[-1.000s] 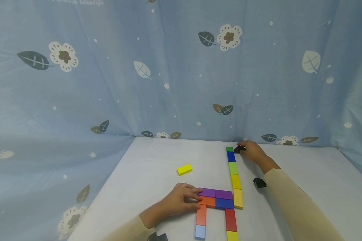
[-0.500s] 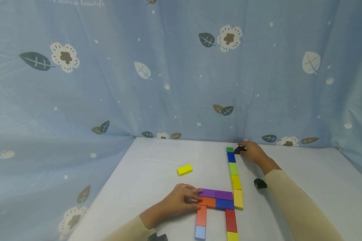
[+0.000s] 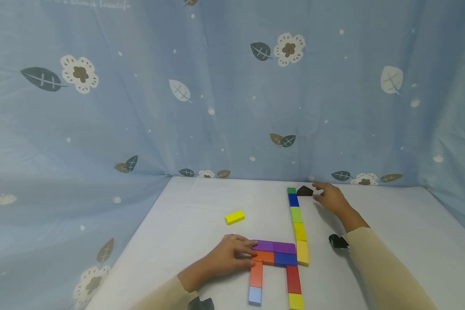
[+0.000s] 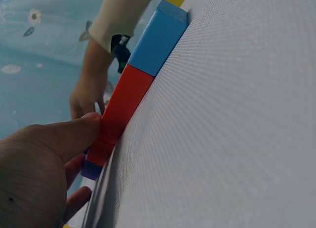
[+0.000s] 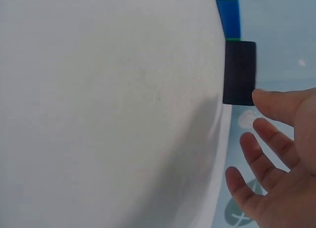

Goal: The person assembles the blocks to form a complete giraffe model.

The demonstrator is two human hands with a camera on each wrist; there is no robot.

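Note:
My right hand (image 3: pixel 332 201) is beside a black block (image 3: pixel 305 191) with a peaked top, its fingers spread and slightly bent. In the right wrist view the thumb tip lies at the corner of the black block (image 5: pixel 240 72). That block stands against the far end of a column of blocks: green (image 3: pixel 291 190), blue (image 3: pixel 293 200), light green (image 3: pixel 296 214) and two yellow ones. My left hand (image 3: pixel 228 258) rests at the left ends of a purple block (image 3: pixel 263 246) and an orange block (image 3: pixel 265 257). Its thumb touches the salmon block (image 3: pixel 256 274).
A second purple block (image 3: pixel 284 248) and a dark blue block (image 3: pixel 285 259) continue the two rows. A red block (image 3: pixel 293 280) and a light blue block (image 3: pixel 255 296) extend nearer. A loose yellow block (image 3: pixel 234 217) lies on the white table (image 3: pixel 201 202), before a blue curtain (image 3: pixel 232 107).
My right hand has let go of the black block and moved a little to the right. The black block stays beside the green one; the left hand keeps its place.

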